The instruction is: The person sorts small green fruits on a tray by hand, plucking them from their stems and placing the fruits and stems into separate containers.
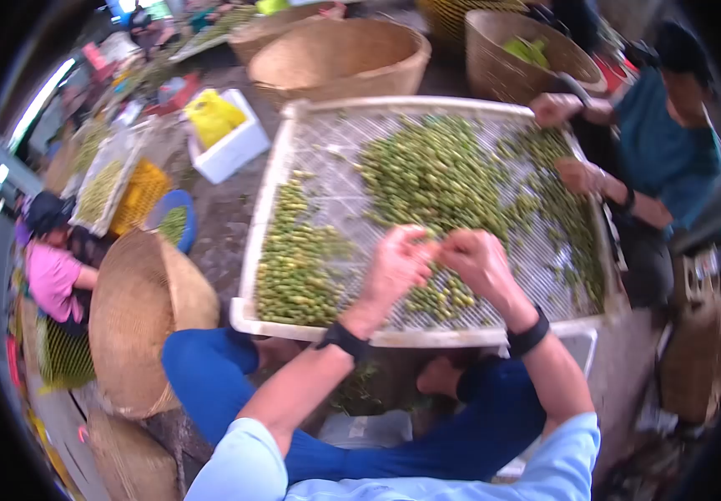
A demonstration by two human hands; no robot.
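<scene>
Over the near middle of a white-rimmed mesh tray, my left hand and my right hand meet with their fingertips close together. The fingers of both are bent and pinched; whatever they hold is too small and blurred to name. Below and beyond them lies a big heap of small green oval fruits. Another pile of fruits, more yellow-green, covers the tray's left side. A smaller cluster lies just under my hands. A strip of greener pieces runs along the right side.
A co-worker sits at the right with both hands at the tray's edge. Large woven baskets stand behind, and another basket is at my left. A white box with a yellow bag stands back left. Another person sits far left.
</scene>
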